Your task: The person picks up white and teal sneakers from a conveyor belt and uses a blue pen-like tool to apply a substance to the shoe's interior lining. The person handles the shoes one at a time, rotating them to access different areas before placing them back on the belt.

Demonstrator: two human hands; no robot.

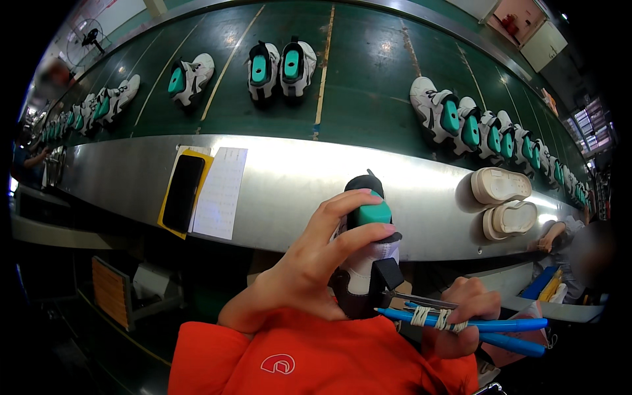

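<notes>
My left hand point(309, 257) is wrapped around a white and black sneaker point(361, 273), its fingers over the green shoe last point(374, 212) that fills the opening. The sneaker is held upright in front of my chest, heel end away from me. In my right hand point(469, 309) are blue pens point(503, 325) bound together with pale rubber bands point(431, 318). A thin metal strip with a black block point(387, 272) at its end also runs out from that hand. The block is against the sneaker's side or just in front of it; I cannot tell which.
Beyond the steel ledge point(289, 158), a green conveyor belt point(368, 66) carries several sneakers with green lasts point(449, 117). Two cream sole-shaped pieces point(503, 185) rest on the ledge, right. A black phone point(184, 192) and paper sheet point(222, 191) lie left. Another person's hand point(548, 242) is far right.
</notes>
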